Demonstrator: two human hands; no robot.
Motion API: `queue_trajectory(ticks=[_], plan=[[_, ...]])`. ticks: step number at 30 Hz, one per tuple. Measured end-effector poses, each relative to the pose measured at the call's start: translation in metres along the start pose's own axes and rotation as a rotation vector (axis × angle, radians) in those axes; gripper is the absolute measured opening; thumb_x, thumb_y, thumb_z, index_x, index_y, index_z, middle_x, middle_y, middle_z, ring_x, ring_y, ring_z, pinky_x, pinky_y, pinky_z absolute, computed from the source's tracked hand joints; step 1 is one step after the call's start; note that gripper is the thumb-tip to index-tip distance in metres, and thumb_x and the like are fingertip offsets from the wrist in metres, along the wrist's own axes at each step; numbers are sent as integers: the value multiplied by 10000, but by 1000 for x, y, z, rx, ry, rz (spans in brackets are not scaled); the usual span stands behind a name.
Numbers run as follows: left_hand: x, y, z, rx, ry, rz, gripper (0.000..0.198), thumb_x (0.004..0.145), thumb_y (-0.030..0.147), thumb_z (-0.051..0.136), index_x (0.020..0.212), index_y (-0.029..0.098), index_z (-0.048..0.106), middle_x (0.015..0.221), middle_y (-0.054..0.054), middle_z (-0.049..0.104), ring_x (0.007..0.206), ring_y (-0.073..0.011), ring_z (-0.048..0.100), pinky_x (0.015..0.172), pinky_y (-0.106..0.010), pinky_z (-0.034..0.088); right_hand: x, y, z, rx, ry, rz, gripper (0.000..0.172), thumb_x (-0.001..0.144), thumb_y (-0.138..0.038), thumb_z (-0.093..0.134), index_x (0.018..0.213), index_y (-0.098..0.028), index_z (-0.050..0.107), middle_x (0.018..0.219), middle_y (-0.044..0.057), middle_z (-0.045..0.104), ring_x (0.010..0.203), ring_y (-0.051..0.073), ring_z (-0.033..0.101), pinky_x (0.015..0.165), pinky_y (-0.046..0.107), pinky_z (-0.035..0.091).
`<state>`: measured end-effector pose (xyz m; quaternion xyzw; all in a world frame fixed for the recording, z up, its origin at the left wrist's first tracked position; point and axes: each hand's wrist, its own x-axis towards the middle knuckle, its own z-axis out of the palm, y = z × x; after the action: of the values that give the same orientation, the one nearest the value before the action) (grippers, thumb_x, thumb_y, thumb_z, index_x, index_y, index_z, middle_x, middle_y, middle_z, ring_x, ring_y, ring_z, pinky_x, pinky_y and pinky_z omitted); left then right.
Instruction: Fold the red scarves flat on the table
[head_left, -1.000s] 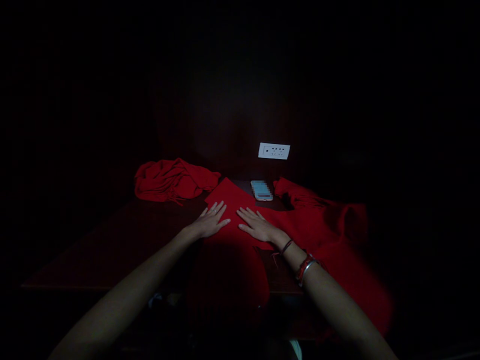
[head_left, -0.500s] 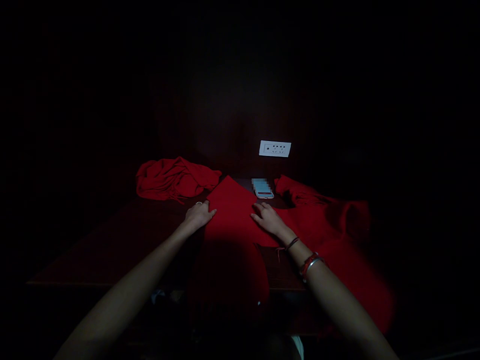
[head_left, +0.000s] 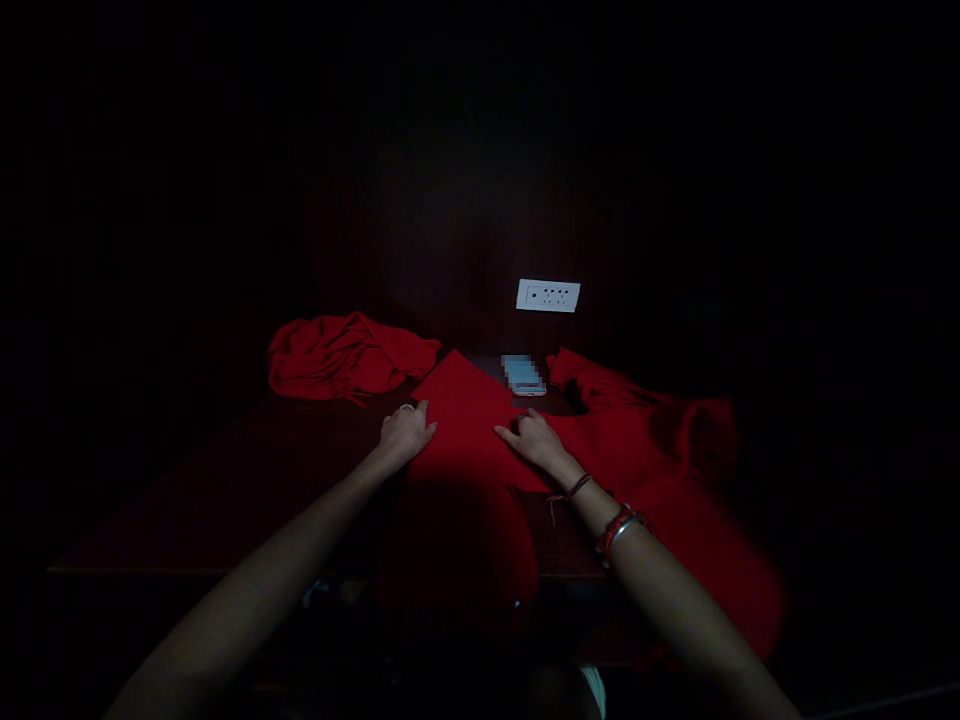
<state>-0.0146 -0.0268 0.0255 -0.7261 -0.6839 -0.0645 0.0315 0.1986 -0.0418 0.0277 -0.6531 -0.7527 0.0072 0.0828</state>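
Note:
A red fringed scarf (head_left: 465, 440) lies over the dark table, folded to a point at its far end. Its near part drops over the front edge into shadow, and another stretch runs off to the right. On the scarf's left edge, my left hand (head_left: 406, 431) has its fingers bent around the cloth, with the thumb lying on top. My right hand (head_left: 534, 438) grips the cloth opposite, its fingers curled and its thumb pointing inward. The cloth between the two hands is flat. Some fingertips of both hands are hidden.
A crumpled red fringed scarf (head_left: 352, 355) lies at the back left. Behind the folded cloth is a phone (head_left: 529, 388), its screen blurred out. A white socket plate (head_left: 548, 295) is on the dark wall. The table (head_left: 225, 500) fades into darkness at its sides.
The fingers of my right hand have curled in from a more spread pose. My left hand has shifted slightly right, its fingers more bent. The scarf lies nearly as before.

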Motion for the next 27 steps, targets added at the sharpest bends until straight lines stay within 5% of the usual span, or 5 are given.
queue_trajectory(ticks=[5,8,12,15,27], plan=[[-4,5,5,38,100,25,420,775,389,355,1122,188,483,1169,-143,427,1055,-271,417,802,-381,378,4,-13,-10,2,-82,113,543,778,-548,324,899,-111,623,1024,170,562,897,222,539,707,284,402],[-6,4,7,8,142,165,464,793,407,347,1187,176,430,1319,-127,271,1192,-261,258,912,-385,286,7,-23,-20,9,-169,178,527,759,-552,355,949,-134,613,1021,155,579,917,245,544,687,306,420],[-6,2,12,-73,-96,365,529,830,450,235,1290,191,265,1374,-73,179,1249,-215,146,976,-418,176,11,-32,-30,36,-267,234,485,751,-539,390,972,-166,608,1043,125,582,936,242,546,703,315,433],[-6,2,15,-97,-189,352,538,839,452,180,1315,204,181,1377,-59,157,1255,-207,127,970,-472,146,14,-35,-31,45,-265,286,447,746,-501,431,1004,-175,594,1074,113,568,961,234,537,724,311,437],[-11,9,17,-84,-75,295,490,840,415,214,1288,221,257,1364,-35,206,1239,-208,190,966,-515,132,18,-37,-30,144,-208,402,379,707,-358,542,1024,-156,587,1084,118,564,956,231,543,718,279,457]])
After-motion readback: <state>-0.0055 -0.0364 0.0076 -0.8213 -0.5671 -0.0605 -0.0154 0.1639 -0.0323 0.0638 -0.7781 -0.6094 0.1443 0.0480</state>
